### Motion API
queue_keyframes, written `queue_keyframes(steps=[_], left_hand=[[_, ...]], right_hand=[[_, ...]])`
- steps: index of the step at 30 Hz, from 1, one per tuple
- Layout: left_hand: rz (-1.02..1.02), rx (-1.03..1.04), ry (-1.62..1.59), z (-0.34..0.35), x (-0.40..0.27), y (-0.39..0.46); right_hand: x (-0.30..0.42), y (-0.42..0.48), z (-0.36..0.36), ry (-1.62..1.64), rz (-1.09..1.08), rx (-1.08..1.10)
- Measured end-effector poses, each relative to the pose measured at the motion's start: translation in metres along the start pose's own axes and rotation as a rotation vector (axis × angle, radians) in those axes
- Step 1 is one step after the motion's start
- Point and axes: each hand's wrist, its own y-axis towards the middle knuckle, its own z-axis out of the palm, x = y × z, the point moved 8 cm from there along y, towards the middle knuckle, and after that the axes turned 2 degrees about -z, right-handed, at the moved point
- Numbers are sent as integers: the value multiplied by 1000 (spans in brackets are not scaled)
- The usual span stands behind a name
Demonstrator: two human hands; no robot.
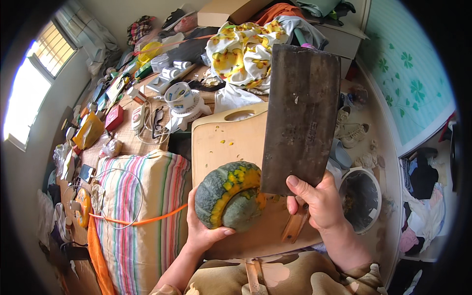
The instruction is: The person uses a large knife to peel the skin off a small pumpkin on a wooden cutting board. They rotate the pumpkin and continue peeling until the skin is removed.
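My left hand (pixel 204 223) cups a green and yellow squash (pixel 225 195) from its left side and below, the thumb on its lower front. The squash has a rounded cap-like end turned towards me. To its right, my right hand (pixel 319 202) grips a large dark cleaver (pixel 300 118) low on the blade, thumb flat against its face. The blade stands up broadside to me and hides part of the board. Below the blade, a riveted wooden handle (pixel 293 226) slants down past my fingers. Under both hands lies a wooden cutting board (pixel 228 129), with small yellow bits scattered on it.
A striped cushion (pixel 147 214) lies left of the board, crossed by an orange cord (pixel 158 218). Behind it, a cluttered table holds a round container (pixel 179 97), eyeglasses (pixel 158 120) and a red box (pixel 114 118). A lined bin (pixel 359 201) and shoes (pixel 350 132) are on the right.
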Motion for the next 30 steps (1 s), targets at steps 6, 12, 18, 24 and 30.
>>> queue_keyframes(steps=[6, 12, 18, 24, 30], left_hand=[[21, 20, 28, -1, 1, -1], [-54, 29, -43, -2, 5, 5], [-71, 36, -54, 2, 9, 5], [-126, -4, -65, -2, 12, 11], [-141, 10, -23, -1, 19, 6]], right_hand=[[-3, 4, 8, -16, -24, 23], [2, 3, -3, -34, -53, -54], [14, 8, 23, -80, -178, 58], [13, 10, 7, -203, -220, 0], [19, 17, 5, -185, -151, 20]])
